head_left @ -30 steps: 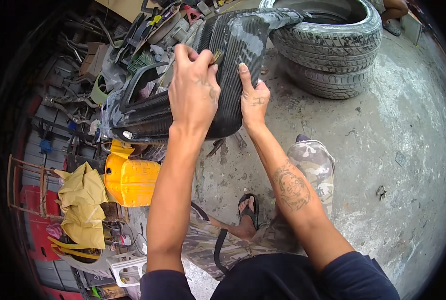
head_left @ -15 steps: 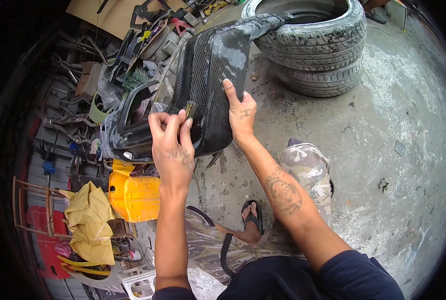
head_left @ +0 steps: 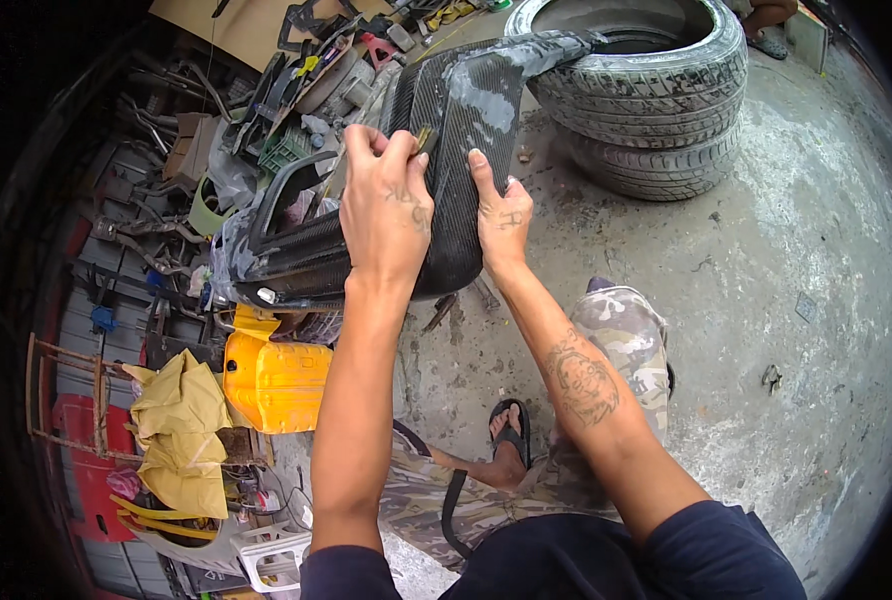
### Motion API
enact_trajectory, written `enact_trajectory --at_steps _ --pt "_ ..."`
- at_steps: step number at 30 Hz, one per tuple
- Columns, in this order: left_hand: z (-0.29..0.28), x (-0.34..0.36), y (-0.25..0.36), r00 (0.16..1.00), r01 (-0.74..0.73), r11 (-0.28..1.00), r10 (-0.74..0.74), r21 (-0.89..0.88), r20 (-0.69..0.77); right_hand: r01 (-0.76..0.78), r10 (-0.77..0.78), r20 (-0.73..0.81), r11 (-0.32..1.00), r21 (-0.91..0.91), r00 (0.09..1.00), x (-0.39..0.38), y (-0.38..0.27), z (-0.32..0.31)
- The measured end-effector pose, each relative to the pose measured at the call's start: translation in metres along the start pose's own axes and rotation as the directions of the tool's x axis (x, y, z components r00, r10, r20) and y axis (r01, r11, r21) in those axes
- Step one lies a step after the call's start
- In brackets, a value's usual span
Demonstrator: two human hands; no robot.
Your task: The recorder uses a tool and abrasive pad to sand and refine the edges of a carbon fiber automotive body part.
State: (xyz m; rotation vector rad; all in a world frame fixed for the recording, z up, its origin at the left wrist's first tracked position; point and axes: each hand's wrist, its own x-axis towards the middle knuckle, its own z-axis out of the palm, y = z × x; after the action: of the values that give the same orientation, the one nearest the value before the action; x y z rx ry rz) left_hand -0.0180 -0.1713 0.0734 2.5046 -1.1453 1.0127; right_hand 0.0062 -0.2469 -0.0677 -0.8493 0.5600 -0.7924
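A large black carbon-fibre panel (head_left: 458,205), shaped like a car body part with grey-white filler patches, is tilted in front of me. Its far end rests on the upper tyre (head_left: 646,105). My right hand (head_left: 503,218) grips the panel's right edge, thumb on top and fingers hidden underneath. My left hand (head_left: 391,205) is over the panel's middle, its fingers pinching a small dark strip with a yellowish edge (head_left: 424,138) against the surface. What kind of strip it is, I cannot make out.
A second tyre (head_left: 666,165) lies under the first. To the left are a yellow plastic part (head_left: 278,385), crumpled brown paper (head_left: 181,440), a white plastic piece (head_left: 271,560), a green crate (head_left: 286,150) and piled scrap. Another person's foot (head_left: 768,45) shows at the far right.
My left hand has slid away from me along the panel, up and slightly right, with the strip still pinched. My right hand keeps its hold; the whole view has shifted a little.
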Motion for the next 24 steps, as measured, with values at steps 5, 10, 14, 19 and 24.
enact_trajectory --at_steps 5,10,14,19,24 --pt "-0.007 -0.056 0.01 0.991 0.125 0.988 -0.121 -0.088 0.055 -0.005 0.004 -0.025 1.0 -0.018 1.0 0.013 0.001 -0.016" --pt "0.006 -0.006 0.003 1.0 -0.003 1.0 0.003 -0.015 -0.008 0.01 -0.01 0.032 1.0 -0.005 0.999 0.004 0.004 -0.004" --pt "-0.009 -0.059 0.009 0.983 0.178 0.976 -0.171 -0.126 0.066 0.014 -0.016 -0.034 0.998 -0.064 0.999 0.013 0.009 -0.015" --pt "0.003 0.0 0.006 0.999 0.013 1.0 -0.013 -0.003 0.034 -0.017 0.016 0.031 1.0 0.008 0.999 0.009 0.005 -0.006" --pt "-0.008 -0.058 0.001 0.994 0.103 0.984 -0.095 -0.144 0.063 0.027 -0.028 -0.027 0.999 -0.02 0.999 0.015 0.007 -0.014"
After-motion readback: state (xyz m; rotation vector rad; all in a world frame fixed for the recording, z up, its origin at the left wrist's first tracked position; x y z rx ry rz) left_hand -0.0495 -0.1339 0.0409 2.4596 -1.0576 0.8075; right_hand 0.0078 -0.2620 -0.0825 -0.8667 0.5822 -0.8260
